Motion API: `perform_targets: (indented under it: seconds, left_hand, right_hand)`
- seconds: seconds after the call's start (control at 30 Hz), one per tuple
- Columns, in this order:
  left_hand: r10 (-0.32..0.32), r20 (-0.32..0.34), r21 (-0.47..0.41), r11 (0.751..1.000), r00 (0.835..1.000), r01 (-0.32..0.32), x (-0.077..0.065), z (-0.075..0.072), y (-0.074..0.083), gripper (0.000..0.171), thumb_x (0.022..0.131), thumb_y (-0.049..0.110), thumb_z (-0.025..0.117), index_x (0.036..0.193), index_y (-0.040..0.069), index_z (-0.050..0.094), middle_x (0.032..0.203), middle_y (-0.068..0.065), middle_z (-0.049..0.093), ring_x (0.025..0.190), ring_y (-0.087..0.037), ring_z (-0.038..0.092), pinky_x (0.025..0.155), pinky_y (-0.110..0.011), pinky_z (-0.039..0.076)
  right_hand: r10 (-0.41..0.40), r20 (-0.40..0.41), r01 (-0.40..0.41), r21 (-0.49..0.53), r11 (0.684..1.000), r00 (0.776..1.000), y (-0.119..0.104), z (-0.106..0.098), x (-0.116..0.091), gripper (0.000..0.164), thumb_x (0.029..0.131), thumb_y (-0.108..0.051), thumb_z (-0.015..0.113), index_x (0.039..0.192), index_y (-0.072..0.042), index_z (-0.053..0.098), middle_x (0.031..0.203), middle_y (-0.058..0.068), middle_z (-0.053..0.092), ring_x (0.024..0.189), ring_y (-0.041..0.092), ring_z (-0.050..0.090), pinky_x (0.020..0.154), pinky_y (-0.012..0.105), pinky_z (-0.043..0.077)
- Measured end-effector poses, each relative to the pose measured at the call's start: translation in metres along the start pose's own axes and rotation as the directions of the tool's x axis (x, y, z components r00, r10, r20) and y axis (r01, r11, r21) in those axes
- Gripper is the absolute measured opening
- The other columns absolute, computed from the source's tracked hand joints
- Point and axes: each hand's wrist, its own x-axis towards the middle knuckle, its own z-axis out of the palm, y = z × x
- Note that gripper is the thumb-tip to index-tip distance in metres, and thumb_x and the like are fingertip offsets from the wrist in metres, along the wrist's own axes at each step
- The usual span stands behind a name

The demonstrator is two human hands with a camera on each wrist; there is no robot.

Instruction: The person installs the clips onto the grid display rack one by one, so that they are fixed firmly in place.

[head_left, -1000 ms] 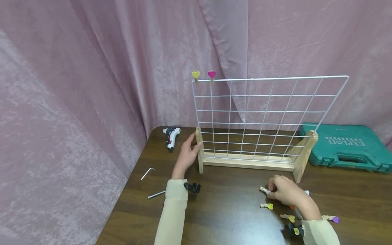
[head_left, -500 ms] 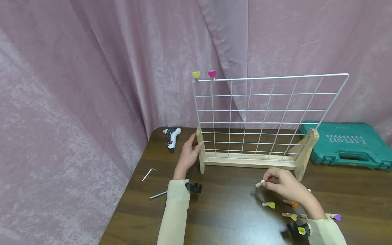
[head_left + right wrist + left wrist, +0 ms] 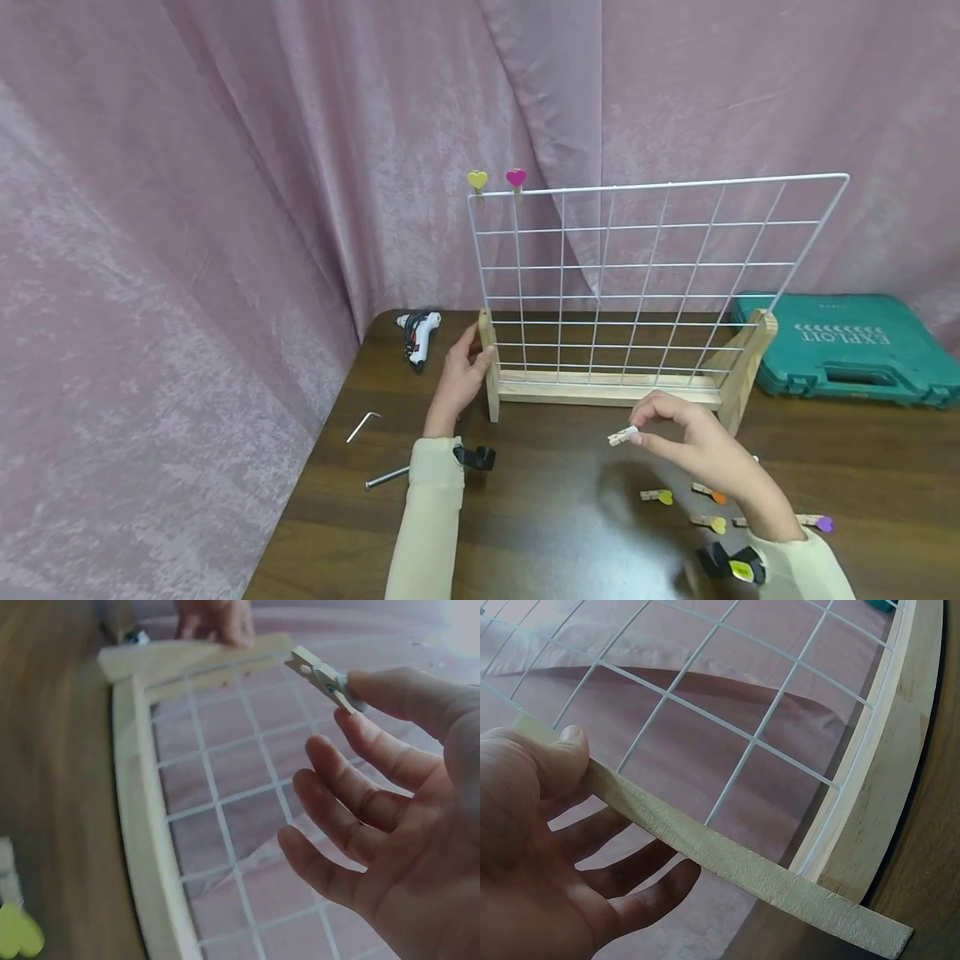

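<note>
A white wire grid (image 3: 652,267) stands in a wooden base (image 3: 585,393) with upright side supports. My left hand (image 3: 459,382) holds the left support (image 3: 727,859), its thumb on the front edge and fingers behind, as the left wrist view shows. Between thumb and index finger, my right hand (image 3: 693,437) pinches a small wooden clothespin (image 3: 622,436) with a white end, raised over the table in front of the base. In the right wrist view the clothespin (image 3: 322,677) points away from the fingertips. A yellow heart clothespin (image 3: 477,181) and a pink heart clothespin (image 3: 516,178) sit on the grid's top bar.
Several heart clothespins lie at front right, among them a lime one (image 3: 657,497), an orange one (image 3: 710,493) and a purple one (image 3: 820,522). A green case (image 3: 855,346) lies behind the right support. A glue gun (image 3: 420,337), hex key (image 3: 363,425) and metal rod (image 3: 387,477) lie left.
My right hand has picked the white-ended clothespin up off the table and carried it up and slightly left. My left hand stays on the left support.
</note>
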Motion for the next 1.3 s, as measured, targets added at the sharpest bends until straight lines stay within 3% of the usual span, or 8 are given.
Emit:
perform_targets:
  seconds: [0.17,0.37,0.47,0.6,0.83,1.03,1.17,1.3]
  left_hand:
    - [-0.018,-0.006,0.005,1.0,1.0,0.018,-0.001,-0.002,0.001,0.049,0.095,0.008,0.05,0.139,-0.003,0.034,0.122,-0.029,0.051,0.111,-0.037,0.052,0.087,-0.041,0.049]
    - [0.008,0.006,-0.001,1.0,1.0,-0.008,0.001,0.0,0.0,0.048,0.095,0.007,0.05,0.139,-0.005,0.034,0.119,-0.031,0.051,0.11,-0.038,0.052,0.087,-0.043,0.048]
    - [0.021,-0.006,-0.003,1.0,1.0,-0.021,0.002,0.0,-0.001,0.048,0.095,0.006,0.05,0.138,-0.005,0.034,0.119,-0.031,0.051,0.11,-0.038,0.052,0.088,-0.044,0.047]
    - [0.017,-0.021,0.002,1.0,1.0,-0.017,0.003,-0.001,-0.002,0.047,0.095,0.006,0.05,0.138,-0.005,0.035,0.119,-0.031,0.052,0.109,-0.038,0.052,0.087,-0.042,0.048]
    - [-0.004,-0.02,-0.01,1.0,1.0,0.003,0.0,0.0,-0.007,0.046,0.095,0.005,0.05,0.138,-0.004,0.036,0.12,-0.03,0.051,0.11,-0.038,0.052,0.088,-0.043,0.048]
    - [0.019,-0.017,-0.022,1.0,1.0,-0.019,0.002,0.0,-0.007,0.046,0.094,0.004,0.05,0.138,-0.005,0.035,0.119,-0.031,0.051,0.111,-0.039,0.05,0.089,-0.044,0.047]
    - [0.034,-0.01,-0.015,0.999,0.999,-0.034,0.004,0.0,-0.009,0.046,0.094,0.004,0.05,0.138,-0.004,0.036,0.118,-0.031,0.052,0.109,-0.039,0.052,0.086,-0.042,0.049]
    - [0.036,-0.022,-0.013,0.999,0.999,-0.036,0.01,0.003,-0.027,0.046,0.095,0.008,0.051,0.138,0.0,0.037,0.118,-0.029,0.053,0.109,-0.036,0.053,0.085,-0.043,0.049]
  right_hand:
    - [-0.018,-0.011,0.02,0.113,0.993,1.0,-0.016,-0.006,0.017,0.019,0.082,0.002,0.067,0.089,-0.015,0.061,0.096,0.001,0.059,0.095,0.016,0.054,0.083,0.02,0.045]
    - [-0.142,-0.09,0.157,0.194,0.968,0.986,-0.038,-0.016,0.037,0.028,0.075,0.017,0.064,0.09,-0.006,0.063,0.096,0.013,0.057,0.094,0.022,0.052,0.086,0.022,0.042]
    - [-0.141,-0.08,0.15,0.122,0.981,0.987,-0.05,-0.025,0.048,0.029,0.076,0.014,0.065,0.091,-0.01,0.063,0.098,0.008,0.058,0.095,0.018,0.053,0.085,0.021,0.04]
    - [-0.157,-0.025,0.153,-0.117,0.981,0.987,-0.068,-0.04,0.067,0.025,0.079,0.001,0.069,0.092,-0.019,0.062,0.101,-0.005,0.058,0.096,0.009,0.053,0.079,0.019,0.041]
    - [-0.413,0.05,0.406,-0.328,0.853,0.909,-0.089,-0.057,0.092,0.032,0.068,0.005,0.076,0.088,-0.017,0.064,0.1,-0.004,0.057,0.087,0.005,0.051,0.066,0.017,0.042]
    - [-0.496,0.134,0.504,-0.406,0.763,0.858,-0.109,-0.069,0.118,0.024,0.07,0.001,0.075,0.088,-0.013,0.067,0.101,-0.002,0.057,0.09,0.012,0.051,0.071,0.023,0.04]
    - [-0.493,0.148,0.5,-0.472,0.726,0.857,-0.122,-0.077,0.137,0.02,0.069,0.0,0.077,0.086,-0.01,0.071,0.096,0.0,0.058,0.085,0.015,0.05,0.07,0.028,0.038]
    - [-0.463,0.144,0.463,-0.534,0.707,0.874,-0.136,-0.086,0.16,0.021,0.068,0.004,0.076,0.085,-0.007,0.074,0.092,0.003,0.058,0.084,0.02,0.05,0.069,0.035,0.037]
